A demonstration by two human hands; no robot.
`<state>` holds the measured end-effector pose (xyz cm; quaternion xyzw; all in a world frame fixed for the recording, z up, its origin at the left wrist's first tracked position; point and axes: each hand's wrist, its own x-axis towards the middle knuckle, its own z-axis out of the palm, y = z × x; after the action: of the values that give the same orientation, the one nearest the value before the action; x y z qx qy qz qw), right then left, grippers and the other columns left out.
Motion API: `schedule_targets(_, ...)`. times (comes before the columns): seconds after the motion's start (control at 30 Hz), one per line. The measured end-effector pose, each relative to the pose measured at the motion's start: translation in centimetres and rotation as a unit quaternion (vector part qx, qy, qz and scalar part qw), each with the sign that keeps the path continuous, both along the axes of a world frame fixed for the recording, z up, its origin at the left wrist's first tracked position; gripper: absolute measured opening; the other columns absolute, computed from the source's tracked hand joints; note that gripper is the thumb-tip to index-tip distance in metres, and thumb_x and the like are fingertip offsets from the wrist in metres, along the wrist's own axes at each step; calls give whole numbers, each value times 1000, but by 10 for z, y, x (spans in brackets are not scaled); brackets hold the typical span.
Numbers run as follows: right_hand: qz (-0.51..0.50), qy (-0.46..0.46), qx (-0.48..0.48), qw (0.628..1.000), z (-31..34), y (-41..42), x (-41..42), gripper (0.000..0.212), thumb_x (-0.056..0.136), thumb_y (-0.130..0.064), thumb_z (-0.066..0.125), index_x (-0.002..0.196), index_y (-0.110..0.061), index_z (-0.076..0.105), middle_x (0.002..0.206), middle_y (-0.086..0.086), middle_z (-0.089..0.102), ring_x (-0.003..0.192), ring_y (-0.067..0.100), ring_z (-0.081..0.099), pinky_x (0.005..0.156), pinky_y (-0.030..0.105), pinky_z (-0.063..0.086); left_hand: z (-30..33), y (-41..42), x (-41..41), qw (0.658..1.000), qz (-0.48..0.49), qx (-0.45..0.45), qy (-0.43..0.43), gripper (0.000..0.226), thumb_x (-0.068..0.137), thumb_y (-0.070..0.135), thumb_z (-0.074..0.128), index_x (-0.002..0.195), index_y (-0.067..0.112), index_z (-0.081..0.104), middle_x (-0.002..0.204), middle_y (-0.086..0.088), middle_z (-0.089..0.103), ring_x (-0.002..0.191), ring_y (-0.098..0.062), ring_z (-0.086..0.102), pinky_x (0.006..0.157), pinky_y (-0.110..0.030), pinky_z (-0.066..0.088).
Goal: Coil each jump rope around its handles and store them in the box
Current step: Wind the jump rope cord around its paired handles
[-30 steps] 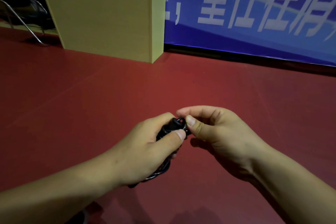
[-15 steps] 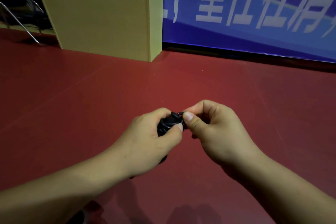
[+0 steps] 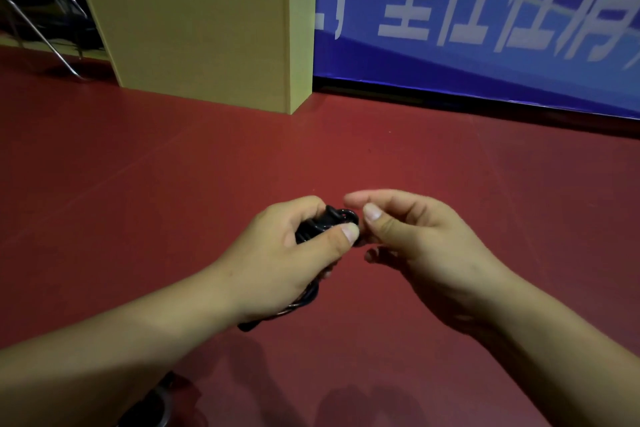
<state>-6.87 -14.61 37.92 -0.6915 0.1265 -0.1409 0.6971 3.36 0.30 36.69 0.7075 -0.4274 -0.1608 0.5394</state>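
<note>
My left hand [image 3: 291, 253] grips a black jump rope [image 3: 322, 224] coiled into a tight bundle, thumb pressed on its top. A short stretch of cord [image 3: 294, 305] hangs out below my palm, ending near my wrist. My right hand [image 3: 412, 239] hovers just right of the bundle's upper end. Its thumb and index finger are apart and hold nothing. The handles are hidden inside the coil and my fist. The tan wooden box [image 3: 194, 38] stands on the red floor at the far left, its side facing me, so I cannot see inside.
A blue banner [image 3: 485, 21] with white characters runs along the back wall. Metal chair legs [image 3: 38, 35] stand at the far left behind the box. A dark object [image 3: 156, 402] lies at the bottom edge under my left forearm. Red floor [image 3: 450, 166] spreads all around.
My right hand pinched the end of the coil before; now its thumb and finger have let go and drawn slightly right. The left hand keeps its grip on the bundle.
</note>
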Motion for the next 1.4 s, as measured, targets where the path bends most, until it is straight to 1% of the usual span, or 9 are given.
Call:
schedule_targets(0.17,107,60,72,990,-2,-4,-1,20,91,-24,57,98,-19,74,96,10,65,87,18,57,67,27,49,0,2,1,1000,-5,12,-28,59,71,63,66,79,6,56,71,-20,64,59,-20,54,55,-47,45)
schedule_targets(0.33,73,47,84,993,-5,2,5,21,93,-26,56,74,-24,65,82,4,61,81,17,54,67,27,43,4,1,5,999,1,33,-5,54,68,68,70,77,15,61,68,-9,71,59,-15,63,58,-36,50)
schedule_targets(0.47,-9,54,36,998,-4,4,12,23,98,-24,54,76,-18,58,65,-4,57,65,9,50,63,25,40,1,3,18,992,23,103,-71,46,64,70,71,83,29,64,65,0,67,56,-11,59,58,-40,49)
schedule_targets(0.6,-63,39,-70,995,-6,5,17,24,96,-26,58,75,-17,60,65,-2,58,67,15,48,63,31,39,3,13,22,983,48,146,-96,23,77,53,73,86,34,66,61,7,64,51,-5,56,54,-27,45)
schedule_targets(0.73,-90,-4,-174,981,-1,17,35,21,94,-26,61,77,-14,62,68,6,64,53,7,44,53,24,36,10,37,24,984,84,130,-88,13,82,43,72,85,31,67,57,6,61,47,-5,54,48,-18,40)
schedule_targets(0.9,-121,-69,-150,979,6,45,67,23,93,-25,62,74,-13,60,66,2,59,48,2,40,47,18,34,15,66,29,983,146,94,-61,12,85,39,70,82,29,65,58,3,62,45,-12,57,46,-25,41)
schedule_targets(1.07,-17,-83,-126,988,-13,106,96,21,94,-24,63,74,-16,63,62,-1,55,47,2,40,45,17,34,5,127,40,947,253,184,-74,28,87,47,66,82,20,59,63,-2,69,47,-13,61,45,-23,43)
schedule_targets(1.2,59,-68,-115,989,-39,158,108,18,93,-24,65,76,-19,65,61,-2,55,46,1,42,45,13,35,-13,185,47,926,275,257,-18,36,88,53,63,84,17,59,66,0,65,47,-10,59,48,-24,45)
schedule_targets(1.4,195,21,-89,977,-82,208,122,11,93,-20,65,83,-17,69,69,0,60,66,13,53,63,27,44,-91,236,26,912,356,169,114,39,89,53,61,87,14,60,73,1,59,63,-14,55,63,-30,43)
